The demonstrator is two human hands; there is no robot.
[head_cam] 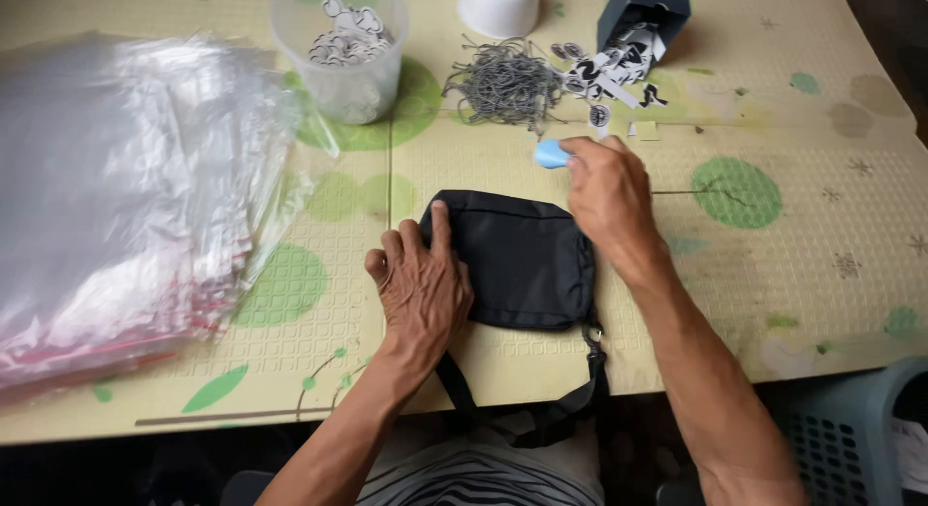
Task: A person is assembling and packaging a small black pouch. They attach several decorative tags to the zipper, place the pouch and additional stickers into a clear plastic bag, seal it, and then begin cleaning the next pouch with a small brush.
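my left hand (422, 291) lies flat, released, on the black pouch (522, 260) at the middle of the surface (802, 274). my right hand (609, 199) is clenched on a small blue piece (551, 154) just above the pouch.

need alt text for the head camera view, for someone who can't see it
A person's left hand presses flat on a small black bag on a patterned mat, while the right hand holds a small blue object just beyond it. A stack of clear plastic bags lies to the left; a pile of grey strings sits behind.
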